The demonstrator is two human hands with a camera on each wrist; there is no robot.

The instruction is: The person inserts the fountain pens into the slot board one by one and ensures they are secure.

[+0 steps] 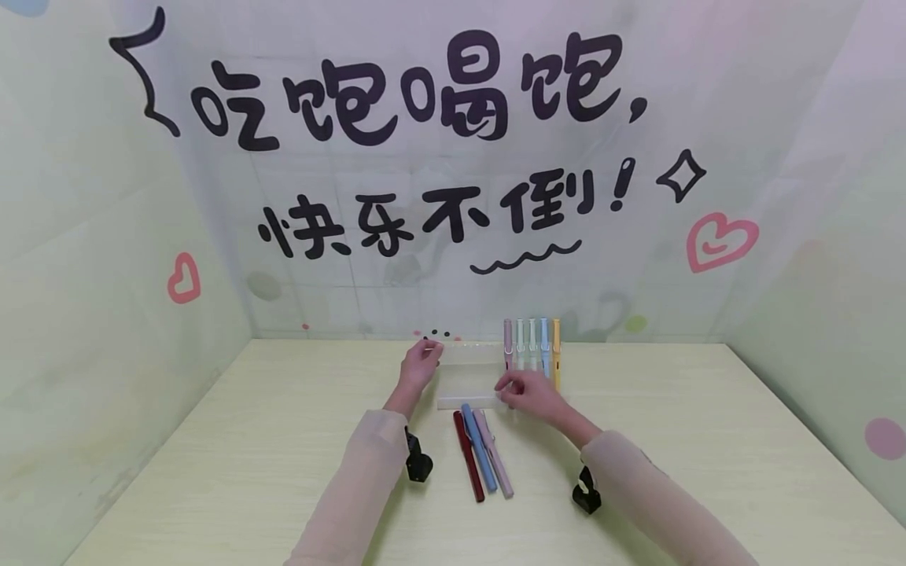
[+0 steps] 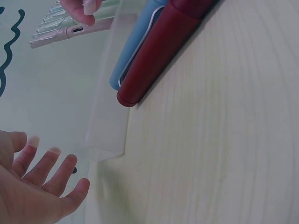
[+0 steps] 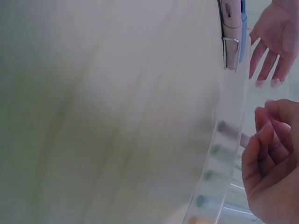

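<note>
A clear plastic pen stand [image 1: 473,402] stands on the table with several capped pens [image 1: 545,334] side by side in its right part: mauve, pale greens, blue and yellow. My left hand [image 1: 421,363] is at the stand's left end, its fingers [image 2: 60,175] spread and holding nothing. Over the stand's front, just left of the mauve pen [image 2: 70,31], my right hand [image 1: 531,395] has loosely bent fingers [image 3: 264,158] with nothing visible between them. In front of the stand lie a dark red pen [image 1: 469,456], a blue pen [image 1: 480,450] and a lilac pen [image 1: 493,453], their upper ends towards it.
Behind the stand rises a printed backdrop [image 1: 439,181] with large dark lettering, and cloth walls close both sides. The pale wood-grain table [image 1: 283,440] spreads around the pens. Each wrist wears a small black camera [image 1: 419,464].
</note>
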